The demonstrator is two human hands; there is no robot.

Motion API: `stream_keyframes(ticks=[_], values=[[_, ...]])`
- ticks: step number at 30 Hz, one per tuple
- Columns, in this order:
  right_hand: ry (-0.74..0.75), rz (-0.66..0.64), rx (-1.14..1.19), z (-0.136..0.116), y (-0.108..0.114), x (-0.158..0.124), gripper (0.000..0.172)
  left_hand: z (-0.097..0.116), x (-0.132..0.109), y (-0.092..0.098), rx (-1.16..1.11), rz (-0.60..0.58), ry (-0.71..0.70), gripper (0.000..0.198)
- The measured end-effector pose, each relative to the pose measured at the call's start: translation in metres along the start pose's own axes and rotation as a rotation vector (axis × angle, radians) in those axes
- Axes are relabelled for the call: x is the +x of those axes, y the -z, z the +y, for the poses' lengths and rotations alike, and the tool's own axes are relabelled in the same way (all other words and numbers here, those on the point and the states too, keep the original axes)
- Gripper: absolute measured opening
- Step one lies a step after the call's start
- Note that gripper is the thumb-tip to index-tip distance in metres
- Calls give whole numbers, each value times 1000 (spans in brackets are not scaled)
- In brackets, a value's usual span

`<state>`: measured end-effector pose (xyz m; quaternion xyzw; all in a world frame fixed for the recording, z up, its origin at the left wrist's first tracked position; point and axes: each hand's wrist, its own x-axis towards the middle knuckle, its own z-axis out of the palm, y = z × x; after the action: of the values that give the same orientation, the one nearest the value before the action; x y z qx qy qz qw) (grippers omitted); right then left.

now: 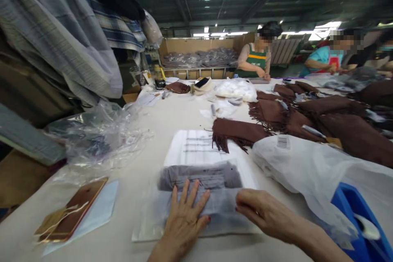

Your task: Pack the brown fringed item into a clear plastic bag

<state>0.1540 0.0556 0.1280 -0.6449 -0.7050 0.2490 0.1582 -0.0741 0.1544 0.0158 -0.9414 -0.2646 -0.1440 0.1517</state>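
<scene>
You are pressing your left hand [184,221] flat on a clear bag [215,213] that is lying at the near edge of the counter [172,118]. The fingers [187,196] are spreading wide, palm down, over the folded grey garment [199,177] sealed inside the film. Your right hand [264,212] is resting at the bag's right side with its fingers [242,198] curling inward and their tips touching the film. Whether they are pinching the plastic cannot be told.

A pale flat sheet with printed lines [196,145] is lying just beyond the bag, partly beneath it. A brown fringed scarf [238,132] is lying past that sheet, towards the counter's right side, with more brown scarves [337,125] piling up along the right edge. A white plastic sack with a barcode label [307,168] is sitting just beside your right hand, and a blue bin [357,213] is showing at the near right corner.

Towards the near left corner a rose-gold phone [73,209] is lying face up on a pale sleeve, well apart from the bag. Crumpled clear wrapping [98,137] is heaped along the left edge, below hanging garments [61,37]. At the far edge, other people [256,59] are working with their own hands, and an open cardboard box [199,55] of packed goods is standing behind them.
</scene>
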Motion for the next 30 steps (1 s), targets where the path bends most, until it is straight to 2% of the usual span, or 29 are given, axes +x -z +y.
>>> stream_keyframes(ticks=[5,10,12,15,18,19,20,22,24,26,28,30], values=[[22,-122,-127,15,-1,53,15,-1,1,-2,4,40,10,67],[-107,-106,-161,31,-16,77,14,-1,1,-6,-27,35,22,62],[-163,-58,-173,41,-17,80,11,-1,1,-6,-20,33,21,62],[-236,65,-212,59,-11,76,18,-1,1,-5,15,37,11,64],[-300,236,-279,66,-10,56,9,0,1,-4,40,44,3,68],[-317,289,-296,64,-14,48,11,0,1,-4,43,46,5,67],[-309,346,-305,59,-22,39,17,1,2,-3,46,46,5,67],[-194,468,-321,45,-48,22,27,2,4,-1,55,49,4,65],[94,604,-382,31,-81,12,27,3,7,1,67,61,4,64],[265,631,-483,24,-111,9,45,-2,6,3,67,78,-13,62],[283,610,-549,24,-130,11,61,-15,-5,3,54,68,-33,59],[248,593,-563,28,-137,13,68,-34,-26,-1,34,15,-6,56]])
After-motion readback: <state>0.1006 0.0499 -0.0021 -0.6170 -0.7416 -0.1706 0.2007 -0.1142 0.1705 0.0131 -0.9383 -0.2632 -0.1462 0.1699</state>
